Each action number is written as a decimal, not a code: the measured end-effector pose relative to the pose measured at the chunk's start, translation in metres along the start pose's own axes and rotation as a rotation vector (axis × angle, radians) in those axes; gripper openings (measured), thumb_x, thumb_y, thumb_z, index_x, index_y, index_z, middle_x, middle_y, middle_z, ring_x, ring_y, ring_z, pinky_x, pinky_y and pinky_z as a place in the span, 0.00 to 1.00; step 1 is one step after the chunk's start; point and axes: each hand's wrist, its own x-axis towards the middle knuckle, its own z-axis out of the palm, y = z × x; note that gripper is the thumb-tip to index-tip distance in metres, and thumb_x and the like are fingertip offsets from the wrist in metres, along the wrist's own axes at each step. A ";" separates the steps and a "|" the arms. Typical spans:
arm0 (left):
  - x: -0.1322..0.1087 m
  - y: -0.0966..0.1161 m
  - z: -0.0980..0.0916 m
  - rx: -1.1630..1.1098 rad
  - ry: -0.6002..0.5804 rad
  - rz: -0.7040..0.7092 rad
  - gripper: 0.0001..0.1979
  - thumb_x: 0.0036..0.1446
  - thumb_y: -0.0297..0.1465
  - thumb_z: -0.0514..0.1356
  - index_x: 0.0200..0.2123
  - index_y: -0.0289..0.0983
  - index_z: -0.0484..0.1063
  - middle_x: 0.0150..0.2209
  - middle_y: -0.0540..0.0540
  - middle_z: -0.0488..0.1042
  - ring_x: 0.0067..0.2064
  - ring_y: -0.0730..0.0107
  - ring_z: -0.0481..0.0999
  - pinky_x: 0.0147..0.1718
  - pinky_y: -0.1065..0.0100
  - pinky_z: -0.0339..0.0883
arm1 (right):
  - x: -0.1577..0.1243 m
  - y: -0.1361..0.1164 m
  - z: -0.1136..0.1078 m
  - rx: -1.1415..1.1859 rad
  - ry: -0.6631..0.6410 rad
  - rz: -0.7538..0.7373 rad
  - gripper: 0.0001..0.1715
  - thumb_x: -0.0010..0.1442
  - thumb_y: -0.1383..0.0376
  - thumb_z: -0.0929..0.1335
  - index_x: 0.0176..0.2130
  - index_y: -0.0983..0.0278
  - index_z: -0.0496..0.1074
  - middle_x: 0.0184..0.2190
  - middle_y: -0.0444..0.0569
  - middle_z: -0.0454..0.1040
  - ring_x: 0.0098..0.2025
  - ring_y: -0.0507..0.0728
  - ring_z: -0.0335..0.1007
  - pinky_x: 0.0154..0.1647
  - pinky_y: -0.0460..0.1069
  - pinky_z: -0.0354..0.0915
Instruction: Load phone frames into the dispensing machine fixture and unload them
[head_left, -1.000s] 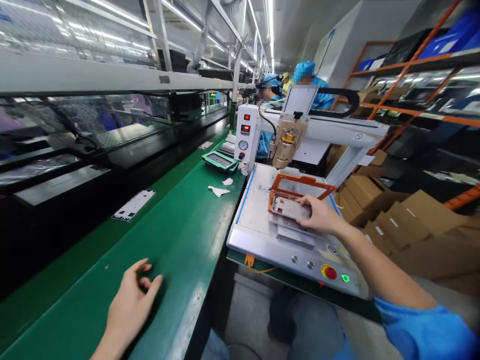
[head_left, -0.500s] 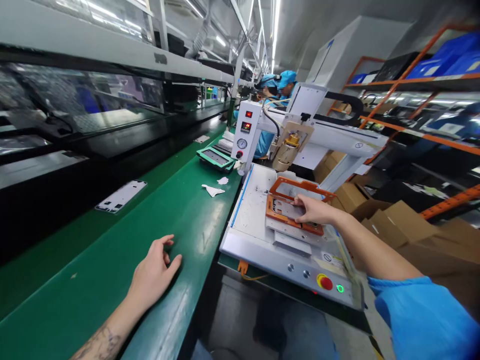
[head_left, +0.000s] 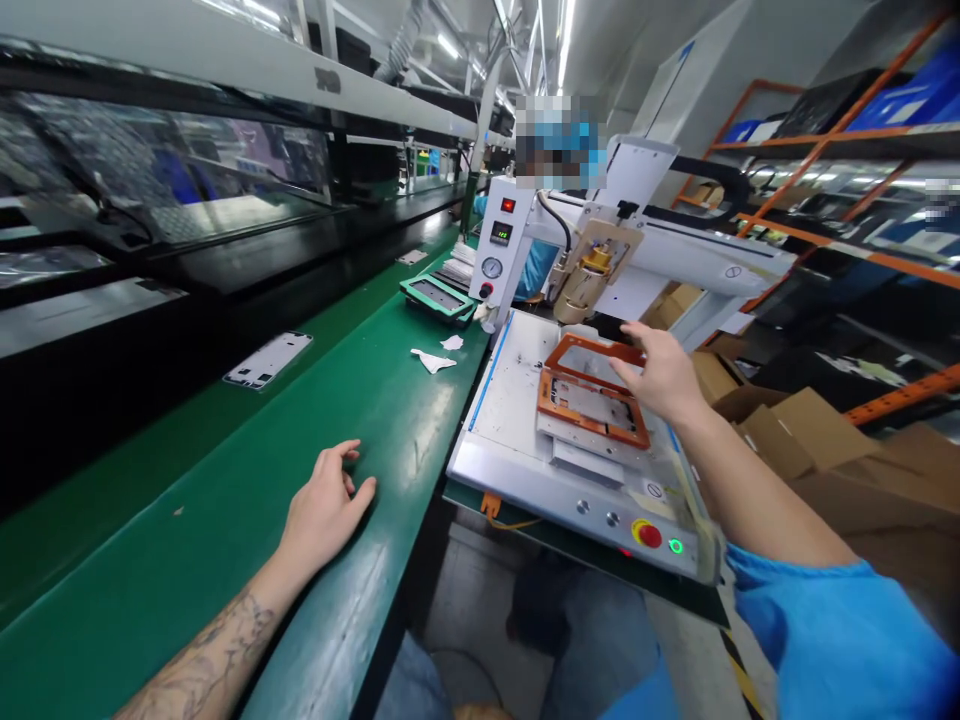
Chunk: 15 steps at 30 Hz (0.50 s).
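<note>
On the machine's white bed lies an orange fixture (head_left: 551,408) with a thin plate (head_left: 592,402) inside it, its hinged frame raised at the back. My right hand (head_left: 664,372) is at the raised frame's right end, thumb and fingers apart; whether it touches the frame is unclear. My left hand (head_left: 328,502) rests over the green bench (head_left: 285,480), fingers loosely curled and apart, holding nothing. A dispensing head (head_left: 589,280) hangs above and behind the fixture.
Two white scraps (head_left: 433,361) and a green tray (head_left: 439,300) lie farther up the bench. A phone-sized panel (head_left: 268,360) is at the left. Cardboard boxes (head_left: 817,430) stand right of the machine. A person in blue is behind it.
My right hand has let go of the plate and moved up and right to the raised frame's end. The view has shifted slightly; my left hand keeps its pose.
</note>
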 end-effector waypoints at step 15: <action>0.000 -0.005 -0.001 0.189 -0.123 -0.002 0.40 0.52 0.63 0.50 0.59 0.43 0.63 0.47 0.44 0.72 0.42 0.53 0.78 0.34 0.55 0.71 | -0.336 -0.012 -0.040 -0.183 -0.285 0.215 0.33 0.73 0.55 0.64 0.71 0.64 0.58 0.72 0.59 0.57 0.73 0.71 0.52 0.67 0.71 0.65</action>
